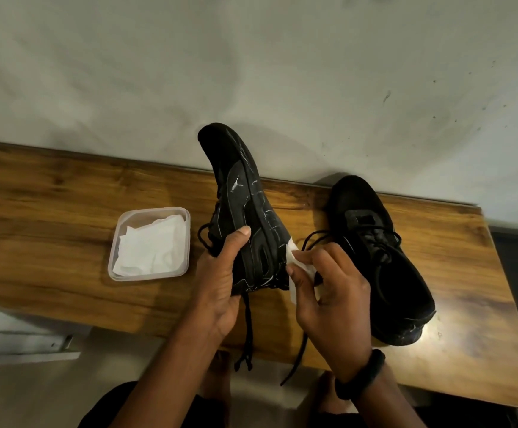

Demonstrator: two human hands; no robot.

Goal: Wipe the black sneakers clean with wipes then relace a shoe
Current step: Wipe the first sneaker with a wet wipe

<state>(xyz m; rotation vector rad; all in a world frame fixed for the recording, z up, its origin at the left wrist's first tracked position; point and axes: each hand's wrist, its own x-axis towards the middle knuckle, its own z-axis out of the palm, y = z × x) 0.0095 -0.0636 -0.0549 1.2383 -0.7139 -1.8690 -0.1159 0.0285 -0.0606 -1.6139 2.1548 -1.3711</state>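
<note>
Right fingers (304, 257) pinch wipe (292, 290) at sneaker (245, 193) heel | left fingers (241, 240) grip sneaker

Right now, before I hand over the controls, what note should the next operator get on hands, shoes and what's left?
Left hand grips the raised sneaker, sole turned right.
Right hand pinches a wipe against that sole near the heel.
Second sneaker stands on the table to the right; the wipe container sits to the left.
Done: wiping under way; pale streaks show on the sole.
Left: finish this sneaker, wipe the other, then relace; laces hang loose.
</note>
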